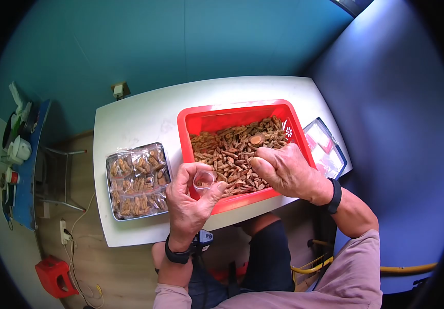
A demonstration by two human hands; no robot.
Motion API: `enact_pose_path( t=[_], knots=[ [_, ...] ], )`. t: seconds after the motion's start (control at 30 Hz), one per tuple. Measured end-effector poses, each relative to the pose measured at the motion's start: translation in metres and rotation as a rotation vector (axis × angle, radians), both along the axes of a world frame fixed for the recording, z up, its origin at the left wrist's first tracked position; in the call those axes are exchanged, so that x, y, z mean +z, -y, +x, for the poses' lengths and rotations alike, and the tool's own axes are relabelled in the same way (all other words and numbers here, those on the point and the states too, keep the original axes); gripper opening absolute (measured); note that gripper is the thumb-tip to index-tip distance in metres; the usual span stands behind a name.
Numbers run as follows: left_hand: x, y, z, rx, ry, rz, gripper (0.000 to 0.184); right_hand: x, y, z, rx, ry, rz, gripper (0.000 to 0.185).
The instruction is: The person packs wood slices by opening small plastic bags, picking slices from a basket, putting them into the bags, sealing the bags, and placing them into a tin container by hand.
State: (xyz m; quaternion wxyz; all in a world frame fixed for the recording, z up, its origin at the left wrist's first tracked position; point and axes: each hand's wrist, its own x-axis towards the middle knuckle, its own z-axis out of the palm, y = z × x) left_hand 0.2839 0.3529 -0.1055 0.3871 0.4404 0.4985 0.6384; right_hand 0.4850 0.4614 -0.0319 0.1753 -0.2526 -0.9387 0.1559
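Note:
A small clear plastic cup [204,178] is held between the thumb and fingers of my left hand [187,202], over the near left corner of a red plastic basin [245,202]. A few brown bits seem to lie inside the cup. Many dried brown, pod-like pieces [234,149] spread across the basin. My right hand [293,172] is closed above the basin's right side, fingers curled down toward the pieces; whatever they grip is hidden. Just beyond its knuckles a round, reddish-brown disc [256,139] rests on the heap.
Left of the basin, a metal tray [166,154] holds several clear bags [137,180] of similar pieces. A dark-edged case [330,147] with plastic packets sits at the right of the white table [134,121]. On the floor are a red stool [54,275] and a power strip [63,232] with cables.

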Motion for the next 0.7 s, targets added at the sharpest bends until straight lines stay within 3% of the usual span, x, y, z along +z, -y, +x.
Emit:
enact_pose_path(
  t=[0.1, 0.17, 0.23, 0.3, 0.37, 0.43, 0.57, 0.63, 0.67, 0.7],
  knots=[
    [-0.001, -0.002, -0.001, 0.002, 0.022, -0.003, 0.034, -0.002, -0.006, 0.001, -0.021, 0.077, -0.061, 0.03],
    [-0.001, -0.003, -0.001, 0.002, 0.029, -0.006, 0.034, -0.004, -0.01, -0.002, -0.134, -0.155, -0.481, 0.03],
    [-0.002, -0.004, -0.001, 0.008, 0.034, -0.008, 0.034, -0.013, -0.014, -0.002, -0.06, -0.303, -0.469, 0.031],
    [-0.003, -0.004, -0.001, 0.019, 0.014, -0.004, 0.034, -0.001, -0.018, 0.002, -0.041, -0.035, -0.479, 0.033],
    [-0.002, -0.004, -0.001, 0.016, 0.015, -0.009, 0.033, -0.008, -0.022, 0.004, -0.051, 0.024, -0.43, 0.032],
    [-0.003, -0.004, -0.002, 0.013, 0.017, -0.012, 0.033, -0.019, -0.024, 0.003, 0.081, -0.263, -0.415, 0.026],
    [-0.003, -0.005, -0.002, 0.017, -0.013, -0.012, 0.033, 0.001, -0.011, 0.001, 0.03, -0.191, -0.419, 0.023],
    [-0.002, -0.005, -0.002, 0.014, -0.018, -0.002, 0.033, 0.012, -0.004, 0.0, -0.12, -0.147, -0.88, 0.016],
    [-0.001, -0.005, -0.001, 0.012, -0.018, 0.004, 0.033, 0.008, -0.005, 0.001, -0.119, -0.146, -0.879, 0.016],
    [0.0, -0.005, -0.001, 0.012, -0.017, 0.009, 0.032, 0.0, -0.007, 0.004, -0.029, -0.171, -0.715, 0.013]
  ],
)
